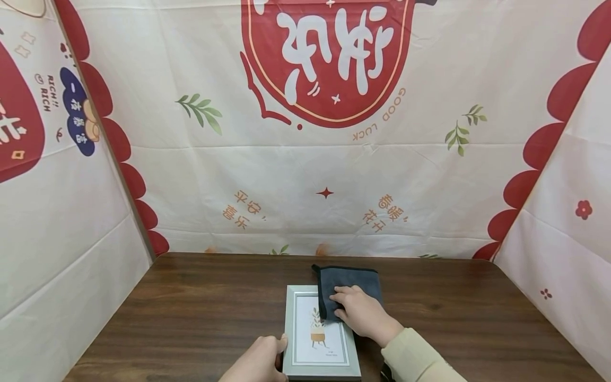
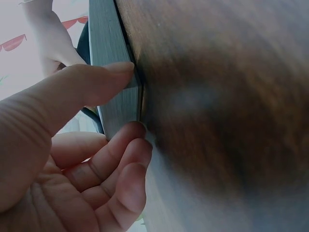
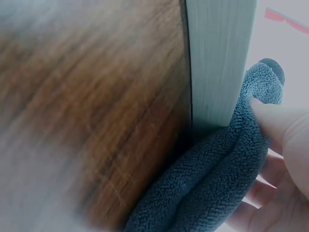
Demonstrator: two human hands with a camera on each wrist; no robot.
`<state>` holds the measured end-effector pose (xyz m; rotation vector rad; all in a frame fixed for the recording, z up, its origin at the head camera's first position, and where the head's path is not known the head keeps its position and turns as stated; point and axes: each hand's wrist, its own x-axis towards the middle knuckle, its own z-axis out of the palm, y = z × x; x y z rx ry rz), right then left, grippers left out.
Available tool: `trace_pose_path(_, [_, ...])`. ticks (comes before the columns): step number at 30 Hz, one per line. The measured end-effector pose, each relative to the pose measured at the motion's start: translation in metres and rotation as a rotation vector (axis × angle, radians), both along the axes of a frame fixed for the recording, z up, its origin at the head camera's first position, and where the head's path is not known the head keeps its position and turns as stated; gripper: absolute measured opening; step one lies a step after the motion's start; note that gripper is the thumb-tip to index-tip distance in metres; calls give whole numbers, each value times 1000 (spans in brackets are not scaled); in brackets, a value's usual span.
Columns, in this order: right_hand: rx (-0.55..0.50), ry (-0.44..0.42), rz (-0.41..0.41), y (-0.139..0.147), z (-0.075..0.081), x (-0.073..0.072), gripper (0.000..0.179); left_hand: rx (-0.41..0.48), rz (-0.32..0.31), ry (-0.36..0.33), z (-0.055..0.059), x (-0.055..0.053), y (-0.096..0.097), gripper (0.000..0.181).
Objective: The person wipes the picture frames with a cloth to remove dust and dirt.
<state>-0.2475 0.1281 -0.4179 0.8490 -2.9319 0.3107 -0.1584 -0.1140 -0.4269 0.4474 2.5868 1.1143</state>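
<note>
A picture frame (image 1: pixel 290 329) with a pale grey-green border lies on the table, showing a print of a potted plant on legs. At its left edge, near the lower corner, my left hand (image 1: pixel 260 361) grips it; the left wrist view shows the thumb (image 2: pixel 108 75) on the frame's side (image 2: pixel 108 43) and bent fingers at the corner. A folded dark grey cloth (image 1: pixel 350 277) covers the frame's upper right part and hangs past its edge. My right hand (image 1: pixel 360 313) rests on the cloth with fingers spread, thumb (image 3: pixel 275 116) against the fabric (image 3: pixel 207 179) in the right wrist view.
The dark brown wooden table (image 1: pixel 215 297) extends to both sides of the frame. Printed white fabric (image 1: pixel 286 164) with red scalloped borders hangs behind the table and along its left and right sides. A small dark object (image 1: pixel 386 372) shows beside the right sleeve.
</note>
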Motion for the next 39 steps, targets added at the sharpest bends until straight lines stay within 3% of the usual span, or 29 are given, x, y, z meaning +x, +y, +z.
trace_pose_path(11, [-40,-49,1,2,1,-8,35,20,16,-53,2,0,2,61])
trace_pose_path(20, [-43,-57,11,1,2,-13,35,-6,-10,8,2,0,1,55])
trace_pose_path(28, [-61,-94,14,1,6,-17,39,-47,-45,102,-1,-1,-1,37])
trace_pose_path(39, [-78,-117,-27,-1,5,-24,41,-42,-45,99,-1,0,-1,36])
